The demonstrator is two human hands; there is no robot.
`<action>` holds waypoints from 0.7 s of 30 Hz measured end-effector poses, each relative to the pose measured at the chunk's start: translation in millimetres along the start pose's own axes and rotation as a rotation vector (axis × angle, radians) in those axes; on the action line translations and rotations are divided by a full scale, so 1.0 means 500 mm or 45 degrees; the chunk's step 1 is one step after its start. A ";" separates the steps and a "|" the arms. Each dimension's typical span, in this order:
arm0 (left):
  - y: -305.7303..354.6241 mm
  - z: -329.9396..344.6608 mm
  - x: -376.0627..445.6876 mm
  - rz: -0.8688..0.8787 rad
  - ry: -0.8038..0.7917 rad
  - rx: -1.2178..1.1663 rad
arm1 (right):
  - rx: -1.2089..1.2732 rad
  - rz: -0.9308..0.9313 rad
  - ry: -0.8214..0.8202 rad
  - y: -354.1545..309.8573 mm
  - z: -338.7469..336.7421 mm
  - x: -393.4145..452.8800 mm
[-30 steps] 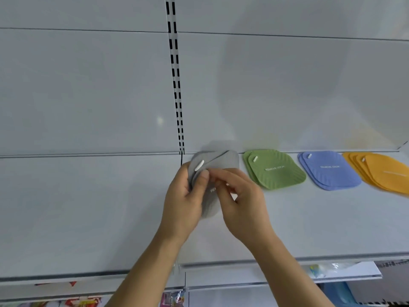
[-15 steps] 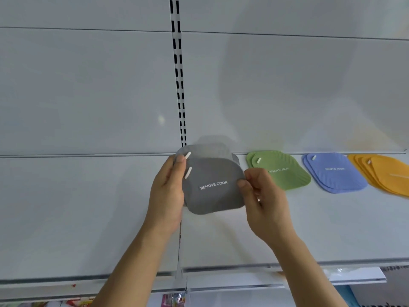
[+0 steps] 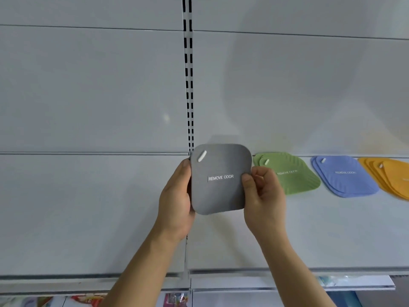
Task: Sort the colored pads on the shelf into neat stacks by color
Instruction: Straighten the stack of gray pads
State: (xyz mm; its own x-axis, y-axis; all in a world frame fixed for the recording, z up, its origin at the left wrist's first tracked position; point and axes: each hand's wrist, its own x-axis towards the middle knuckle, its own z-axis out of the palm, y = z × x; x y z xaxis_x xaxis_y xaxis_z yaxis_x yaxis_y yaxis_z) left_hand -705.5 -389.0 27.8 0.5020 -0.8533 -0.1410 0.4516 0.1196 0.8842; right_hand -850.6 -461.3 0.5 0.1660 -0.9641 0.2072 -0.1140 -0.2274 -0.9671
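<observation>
Left grip: my left hand clasps the left edge of the gray pads, fingers hidden behind them.
Right grip: my right hand pinches their right edge, thumb on the front face near the "REMOVE ODOR" label.
Where the gray pads are: held up in front of the shelf, off its deck, just left of the green stack. I read them as a squared bundle, though only the front pad shows, so I cannot tell how many are there.
Done: green stack, blue stack and orange stack lie in a row to the right, each one colour.
Left to do: I judge gray is the last colour, and it needs setting down beside green. The orange pads are fanned, the green and blue slightly offset, so they may want tidying.
Around: a slotted upright runs up the back panel behind the pads; packaged goods show on the level below.
In the way: nothing sits on the deck under my hands.
</observation>
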 end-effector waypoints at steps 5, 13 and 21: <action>0.001 -0.007 0.000 -0.057 -0.006 -0.019 | -0.116 -0.045 0.004 0.001 -0.007 -0.007; -0.016 -0.012 -0.006 0.255 0.076 0.403 | -0.179 0.015 -0.016 0.004 0.002 -0.016; 0.002 -0.075 -0.002 0.411 0.287 0.587 | -1.139 -0.046 -0.239 0.060 -0.021 0.089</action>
State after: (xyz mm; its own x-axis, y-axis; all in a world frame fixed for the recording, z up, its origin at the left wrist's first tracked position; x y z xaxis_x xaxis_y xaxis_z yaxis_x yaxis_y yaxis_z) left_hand -678.2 -368.9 12.0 0.7269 -0.6762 0.1200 -0.0902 0.0792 0.9928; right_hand -857.0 -512.7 -17.5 0.3317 -0.9341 0.1319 -0.8094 -0.3536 -0.4688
